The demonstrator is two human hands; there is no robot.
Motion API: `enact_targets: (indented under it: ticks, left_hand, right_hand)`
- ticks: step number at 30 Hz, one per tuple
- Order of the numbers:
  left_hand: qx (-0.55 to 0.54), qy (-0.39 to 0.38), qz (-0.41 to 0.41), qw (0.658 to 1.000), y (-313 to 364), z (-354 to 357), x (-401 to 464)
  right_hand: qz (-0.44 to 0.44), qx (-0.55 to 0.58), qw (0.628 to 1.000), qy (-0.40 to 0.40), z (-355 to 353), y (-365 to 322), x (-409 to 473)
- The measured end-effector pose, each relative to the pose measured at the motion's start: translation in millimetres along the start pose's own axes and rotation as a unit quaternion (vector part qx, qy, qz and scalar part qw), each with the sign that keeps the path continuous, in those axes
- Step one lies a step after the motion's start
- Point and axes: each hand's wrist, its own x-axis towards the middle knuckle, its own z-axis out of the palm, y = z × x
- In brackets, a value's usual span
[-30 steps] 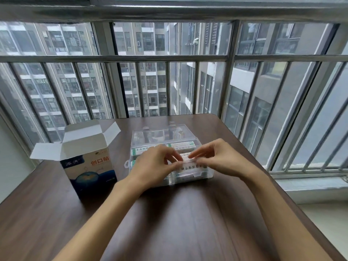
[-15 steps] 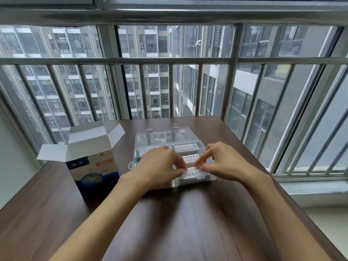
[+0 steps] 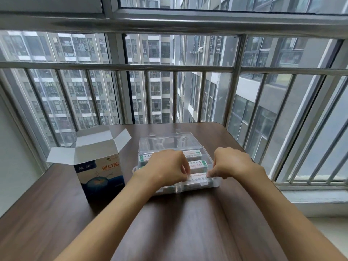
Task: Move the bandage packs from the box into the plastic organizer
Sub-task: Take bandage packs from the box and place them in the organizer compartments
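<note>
The clear plastic organizer (image 3: 214, 182) lies on the table with its lid folded back flat behind it. Two rows of bandage packs (image 3: 195, 163) with white and green labels fill its far compartments. In the nearest compartment sits a white bandage pack (image 3: 197, 177). My left hand (image 3: 165, 166) pinches its left end and my right hand (image 3: 229, 162) pinches its right end, fingers curled down onto it. The white and blue bandage box (image 3: 99, 174) stands to the left with its top flaps open; its inside is hidden.
The dark wooden table (image 3: 56, 213) ends just behind the organizer and at the right. Metal window bars (image 3: 173, 68) stand close behind the table, and a white sill (image 3: 316, 196) lies at the right.
Both hands have lowered the bandage pack towards me into the organizer's nearest compartment, and their fingers have curled down over its ends. The view has tilted slightly upward.
</note>
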Motion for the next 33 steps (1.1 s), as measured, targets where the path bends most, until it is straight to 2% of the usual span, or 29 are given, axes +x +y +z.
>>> enact_targets:
  ticks: [4,7,10,12,13,15,17,19,21,22,23,26,29,33]
  left_hand:
    - [-0.042,0.043,-0.005,0.998,-3,-8,-17]
    - [-0.096,0.152,-0.035,0.983,-16,-24,-45]
    - [-0.114,0.328,-0.081,0.934,-38,-39,-74]
    - [-0.085,0.435,-0.127,0.887,-59,-45,-90]
    - [-0.074,0.465,-0.154,0.869,-72,-45,-97]
    - [-0.073,0.484,-0.207,0.847,-96,-39,-108]
    - [-0.11,0.488,-0.267,0.824,-116,-28,-119]
    - [-0.23,0.488,-0.314,0.781,-124,-18,-127]
    - [-0.405,0.456,-0.333,0.719,-118,-15,-129]
    - [-0.48,0.438,-0.309,0.695,-116,-14,-130]
    - [-0.519,0.434,-0.269,0.685,-117,-10,-133]
    - [-0.515,0.44,-0.195,0.709,-109,-11,-130]
    - [-0.506,0.43,-0.141,0.734,-108,-9,-130]
    - [-0.439,0.437,-0.156,0.769,-117,4,-129]
  right_hand:
    - [0.01,0.021,1.0,0.015,-9,0,-4]
    - [-0.009,0.032,0.997,0.066,-19,-7,-7]
    - [-0.108,0.073,0.982,0.135,-27,-37,-20]
    - [-0.203,0.119,0.954,0.188,-25,-67,-29]
    - [-0.25,0.124,0.936,0.213,-20,-82,-32]
    - [-0.326,0.097,0.908,0.244,-2,-109,-32]
    - [-0.366,0.047,0.891,0.266,19,-133,-24]
    - [-0.376,0.029,0.875,0.304,32,-149,-19]
    - [-0.376,0.06,0.855,0.351,37,-155,-15]
    - [-0.383,0.075,0.845,0.365,39,-155,-14]
    - [-0.396,0.08,0.835,0.375,41,-155,-12]
    - [-0.408,0.077,0.816,0.402,47,-148,-12]
    - [-0.397,0.08,0.819,0.407,58,-139,-11]
    - [-0.414,0.08,0.833,0.358,69,-131,-17]
